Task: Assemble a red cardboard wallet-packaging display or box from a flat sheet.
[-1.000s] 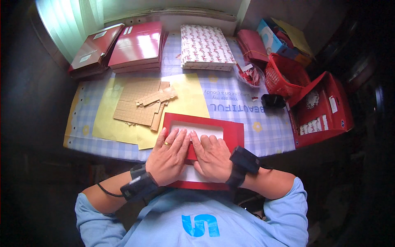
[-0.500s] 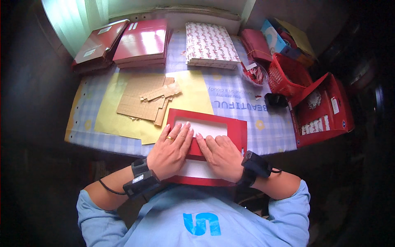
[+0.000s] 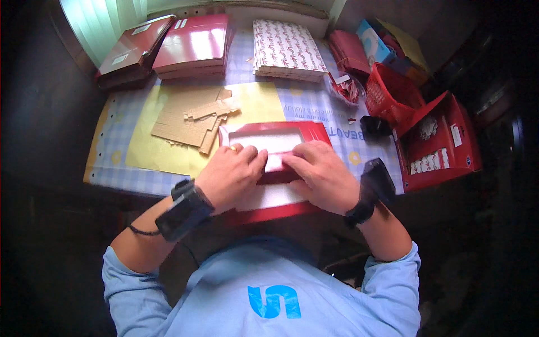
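Observation:
A red cardboard window frame (image 3: 276,177), with two rectangular openings showing white behind, lies at the near edge of the table and reaches out past it toward me. My left hand (image 3: 236,171) is closed, its fingers bent down onto the bar between the openings. From the other side my right hand (image 3: 321,174) grips the same bar, thumb and fingers drawn together. A pale patch shows between the fingertips of both hands; what it is I cannot make out. Parts of the bar are hidden under the fingers.
Brown cardboard pieces (image 3: 188,121) lie on a yellow sheet (image 3: 143,149) at left. Behind stand red box stacks (image 3: 191,48) and a patterned white stack (image 3: 286,48). At right are a red basket (image 3: 387,95), a black object (image 3: 375,126) and an open red box (image 3: 463,140).
The frame has shifted away from me, farther onto the table. My hands moved along with it; their flat fingers have bent and closed on the middle bar.

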Demonstrator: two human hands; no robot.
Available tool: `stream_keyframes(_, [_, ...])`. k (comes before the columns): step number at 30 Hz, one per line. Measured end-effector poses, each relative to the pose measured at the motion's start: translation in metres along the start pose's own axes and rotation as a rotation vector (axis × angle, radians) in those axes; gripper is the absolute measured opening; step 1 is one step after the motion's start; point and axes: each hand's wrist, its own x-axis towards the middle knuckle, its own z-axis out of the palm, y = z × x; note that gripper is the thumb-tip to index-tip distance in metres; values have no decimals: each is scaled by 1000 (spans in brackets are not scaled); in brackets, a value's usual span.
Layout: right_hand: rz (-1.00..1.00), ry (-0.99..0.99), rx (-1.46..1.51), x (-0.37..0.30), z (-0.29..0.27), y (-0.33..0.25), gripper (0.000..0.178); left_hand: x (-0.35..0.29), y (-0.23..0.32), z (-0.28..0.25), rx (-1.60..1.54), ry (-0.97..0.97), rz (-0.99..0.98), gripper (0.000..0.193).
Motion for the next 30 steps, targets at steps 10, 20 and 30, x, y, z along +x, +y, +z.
stream_keyframes(10, [-132,8,-411,-3,-6,-4,11,23,-10,-30,-252,-181,-90,33])
stream_keyframes(20, [-273,-88,-497,9,10,3,10,26,-11,-27,-200,-256,-141,32])
stream_keyframes(30, [-151,-44,-385,5,30,4,7,36,-1,-1,74,5,-61,24])
